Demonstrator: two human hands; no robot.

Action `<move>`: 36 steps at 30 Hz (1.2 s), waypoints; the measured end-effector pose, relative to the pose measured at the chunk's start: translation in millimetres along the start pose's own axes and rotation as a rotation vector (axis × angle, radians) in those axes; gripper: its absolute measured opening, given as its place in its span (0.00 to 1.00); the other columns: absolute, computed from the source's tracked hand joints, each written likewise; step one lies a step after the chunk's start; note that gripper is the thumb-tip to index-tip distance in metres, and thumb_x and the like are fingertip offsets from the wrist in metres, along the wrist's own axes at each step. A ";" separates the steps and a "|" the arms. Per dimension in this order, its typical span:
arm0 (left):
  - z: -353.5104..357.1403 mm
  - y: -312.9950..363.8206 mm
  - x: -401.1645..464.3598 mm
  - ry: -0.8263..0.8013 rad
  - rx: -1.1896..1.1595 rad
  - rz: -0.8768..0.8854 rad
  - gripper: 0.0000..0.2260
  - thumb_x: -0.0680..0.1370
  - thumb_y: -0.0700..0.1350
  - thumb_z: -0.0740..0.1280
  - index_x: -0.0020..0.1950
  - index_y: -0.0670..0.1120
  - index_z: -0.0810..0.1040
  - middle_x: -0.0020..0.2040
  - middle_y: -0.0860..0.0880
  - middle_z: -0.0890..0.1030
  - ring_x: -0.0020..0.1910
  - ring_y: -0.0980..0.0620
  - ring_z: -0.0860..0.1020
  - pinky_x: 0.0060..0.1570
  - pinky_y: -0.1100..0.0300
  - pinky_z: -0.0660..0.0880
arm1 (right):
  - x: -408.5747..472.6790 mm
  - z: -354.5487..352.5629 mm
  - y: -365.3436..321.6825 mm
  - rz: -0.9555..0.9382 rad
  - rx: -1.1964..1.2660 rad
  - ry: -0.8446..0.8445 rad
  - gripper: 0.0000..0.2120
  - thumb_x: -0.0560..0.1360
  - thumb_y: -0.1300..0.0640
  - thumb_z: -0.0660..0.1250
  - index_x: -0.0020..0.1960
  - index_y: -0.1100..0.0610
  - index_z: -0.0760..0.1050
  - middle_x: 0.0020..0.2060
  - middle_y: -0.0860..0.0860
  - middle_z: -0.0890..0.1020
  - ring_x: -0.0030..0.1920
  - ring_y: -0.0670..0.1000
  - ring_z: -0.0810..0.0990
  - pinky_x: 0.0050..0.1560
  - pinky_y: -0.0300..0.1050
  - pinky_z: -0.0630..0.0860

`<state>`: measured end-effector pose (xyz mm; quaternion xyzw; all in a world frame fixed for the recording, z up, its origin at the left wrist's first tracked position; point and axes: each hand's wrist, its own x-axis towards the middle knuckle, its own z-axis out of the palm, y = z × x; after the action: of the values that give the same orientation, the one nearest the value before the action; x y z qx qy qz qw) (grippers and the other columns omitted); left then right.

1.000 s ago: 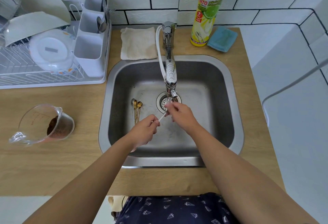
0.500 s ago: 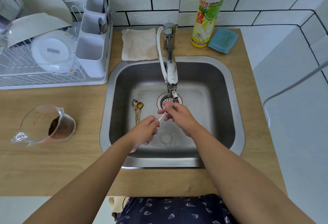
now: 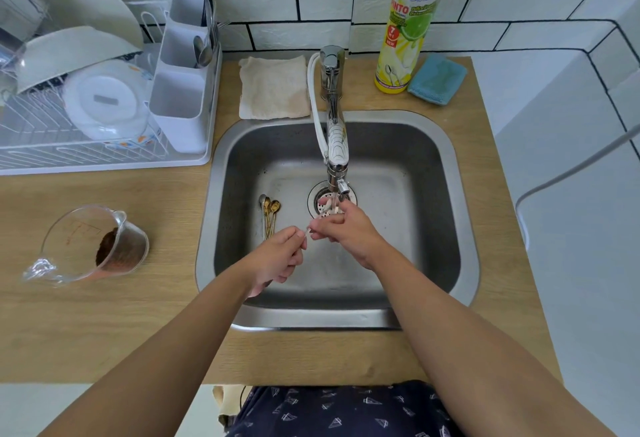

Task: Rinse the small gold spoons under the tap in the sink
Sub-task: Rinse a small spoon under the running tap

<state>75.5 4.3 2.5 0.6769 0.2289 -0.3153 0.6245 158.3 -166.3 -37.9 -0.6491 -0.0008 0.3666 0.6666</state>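
spoons (image 3: 269, 212) lie in the sink (image 3: 460, 215) just left of the fingers (image 3: 320, 229), tap (image 3: 335, 146) right behind them, measuring cup (image 3: 93, 242) way off left on the counter (image 3: 138, 326), dish rack (image 3: 86, 156) behind that

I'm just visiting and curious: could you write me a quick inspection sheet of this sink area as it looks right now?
Surface: wooden counter around a steel sink.
Job's things: gold spoons lie on the sink floor left of the drain; a thin utensil is held under the tap.
Clutter: measuring cup with brown residue, dish rack, cloth, soap bottle, blue sponge.
Grippers: left hand pinches the utensil; right hand grips its other end.
Cables: white hose along the tap.
Surroundings: white tiled wall.
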 end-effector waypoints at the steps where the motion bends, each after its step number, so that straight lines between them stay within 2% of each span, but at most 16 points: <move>1: 1.1 0.5 0.1 0.009 -0.003 0.005 0.14 0.87 0.52 0.53 0.51 0.45 0.71 0.30 0.51 0.69 0.26 0.55 0.60 0.26 0.61 0.56 | 0.4 0.0 0.2 -0.011 -0.016 0.028 0.10 0.78 0.55 0.73 0.57 0.48 0.76 0.42 0.51 0.89 0.44 0.49 0.88 0.42 0.40 0.74; 3: 2.5 1.9 0.5 0.014 -0.026 0.008 0.14 0.87 0.51 0.53 0.50 0.44 0.71 0.30 0.50 0.71 0.26 0.55 0.61 0.25 0.61 0.57 | 2.1 0.5 0.2 -0.022 0.041 0.107 0.04 0.83 0.50 0.67 0.54 0.49 0.79 0.44 0.50 0.89 0.43 0.48 0.88 0.44 0.42 0.73; 5: 2.6 3.1 1.5 0.010 -0.038 0.007 0.14 0.87 0.51 0.53 0.50 0.44 0.72 0.30 0.49 0.72 0.25 0.55 0.61 0.24 0.62 0.57 | 2.3 0.7 -0.5 -0.027 0.064 0.130 0.07 0.84 0.48 0.65 0.56 0.49 0.79 0.47 0.49 0.89 0.42 0.46 0.87 0.43 0.40 0.74; 9: 4.8 0.8 6.5 0.003 0.011 -0.007 0.14 0.86 0.52 0.55 0.51 0.43 0.73 0.31 0.48 0.75 0.24 0.54 0.62 0.24 0.63 0.58 | 0.3 0.0 1.6 -0.028 -0.021 0.062 0.17 0.77 0.56 0.75 0.62 0.51 0.74 0.43 0.51 0.89 0.36 0.45 0.84 0.38 0.34 0.76; 12: 8.3 4.1 15.5 0.020 0.009 0.017 0.17 0.85 0.54 0.59 0.51 0.42 0.76 0.35 0.47 0.78 0.24 0.54 0.62 0.24 0.63 0.59 | 1.0 -7.6 -2.7 -0.002 0.175 0.195 0.11 0.80 0.59 0.71 0.61 0.58 0.75 0.43 0.54 0.89 0.33 0.46 0.82 0.38 0.38 0.74; 15: 11.8 19.2 28.3 0.073 0.059 0.015 0.20 0.82 0.60 0.61 0.48 0.44 0.82 0.33 0.50 0.74 0.26 0.55 0.64 0.26 0.63 0.60 | -1.5 -25.2 -7.1 -0.020 0.427 0.368 0.01 0.83 0.59 0.67 0.53 0.55 0.77 0.41 0.51 0.88 0.34 0.44 0.78 0.36 0.35 0.73; 17: 16.0 29.4 36.5 0.128 0.062 0.008 0.19 0.81 0.60 0.63 0.45 0.46 0.83 0.34 0.52 0.71 0.30 0.54 0.65 0.30 0.61 0.63 | -3.8 -34.8 -8.9 -0.033 0.501 0.400 0.04 0.83 0.61 0.66 0.50 0.54 0.77 0.40 0.49 0.87 0.34 0.43 0.77 0.35 0.34 0.74; 19: 21.9 36.6 45.2 0.183 0.060 0.033 0.15 0.80 0.57 0.67 0.45 0.46 0.84 0.37 0.53 0.74 0.37 0.54 0.69 0.36 0.59 0.66 | -5.9 -40.7 -11.5 -0.027 0.492 0.398 0.04 0.83 0.63 0.67 0.53 0.54 0.76 0.39 0.49 0.87 0.34 0.42 0.79 0.36 0.34 0.76; 21: 28.8 44.5 53.5 0.172 0.005 0.091 0.11 0.80 0.51 0.69 0.47 0.45 0.84 0.37 0.52 0.76 0.37 0.54 0.70 0.36 0.61 0.68 | -6.4 -45.1 -15.3 -0.029 0.471 0.399 0.05 0.83 0.64 0.66 0.57 0.56 0.75 0.39 0.50 0.87 0.34 0.42 0.81 0.38 0.35 0.78; 23: 34.8 54.5 60.5 0.130 -0.142 0.143 0.05 0.82 0.42 0.67 0.49 0.44 0.82 0.40 0.50 0.80 0.35 0.56 0.75 0.34 0.66 0.72 | -6.7 -50.8 -20.2 -0.057 0.476 0.422 0.04 0.84 0.63 0.64 0.57 0.57 0.74 0.40 0.51 0.86 0.34 0.42 0.80 0.38 0.35 0.79; 25: 34.8 61.8 64.6 0.060 -0.281 0.149 0.07 0.84 0.37 0.63 0.52 0.44 0.80 0.42 0.49 0.83 0.35 0.58 0.80 0.35 0.68 0.75 | -6.4 -58.7 -24.8 -0.092 0.480 0.474 0.03 0.85 0.62 0.62 0.55 0.58 0.75 0.41 0.52 0.86 0.34 0.42 0.80 0.38 0.35 0.79; 28: 30.6 61.9 63.2 -0.008 -0.181 0.122 0.06 0.82 0.44 0.67 0.48 0.45 0.82 0.37 0.50 0.83 0.27 0.59 0.74 0.29 0.67 0.71 | -7.3 -65.4 -28.6 -0.112 0.478 0.512 0.05 0.86 0.61 0.62 0.53 0.57 0.76 0.40 0.51 0.86 0.34 0.42 0.79 0.38 0.35 0.78; 30: 29.3 58.5 62.0 0.071 -0.033 0.085 0.13 0.78 0.55 0.72 0.39 0.47 0.84 0.28 0.53 0.75 0.23 0.58 0.65 0.24 0.66 0.62 | -8.1 -62.4 -29.0 -0.102 0.465 0.490 0.06 0.86 0.61 0.61 0.53 0.58 0.76 0.39 0.50 0.86 0.34 0.42 0.79 0.38 0.35 0.79; 32: 31.6 54.3 62.6 0.185 0.045 0.072 0.19 0.74 0.62 0.73 0.34 0.47 0.81 0.23 0.56 0.70 0.21 0.58 0.62 0.21 0.67 0.59 | -8.4 -55.4 -27.7 -0.084 0.449 0.449 0.05 0.86 0.61 0.61 0.53 0.58 0.76 0.39 0.50 0.86 0.34 0.42 0.78 0.38 0.35 0.78; 34: 33.1 47.2 64.7 0.193 0.079 0.097 0.21 0.76 0.63 0.70 0.35 0.47 0.79 0.24 0.55 0.70 0.21 0.59 0.63 0.22 0.67 0.61 | -8.2 -50.8 -27.4 -0.060 0.390 0.434 0.04 0.85 0.61 0.63 0.55 0.57 0.76 0.40 0.50 0.87 0.33 0.42 0.75 0.37 0.35 0.74; 36: 32.5 40.6 63.3 0.075 0.004 0.126 0.16 0.81 0.57 0.66 0.43 0.46 0.80 0.30 0.53 0.72 0.24 0.59 0.65 0.25 0.66 0.63 | -7.7 -51.5 -27.6 -0.039 0.285 0.454 0.03 0.84 0.60 0.65 0.56 0.55 0.77 0.42 0.49 0.87 0.30 0.42 0.69 0.35 0.36 0.68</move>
<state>143.6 -37.8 -14.9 0.7028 0.2084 -0.2502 0.6326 190.8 -211.5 -18.4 -0.6139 0.1879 0.1954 0.7414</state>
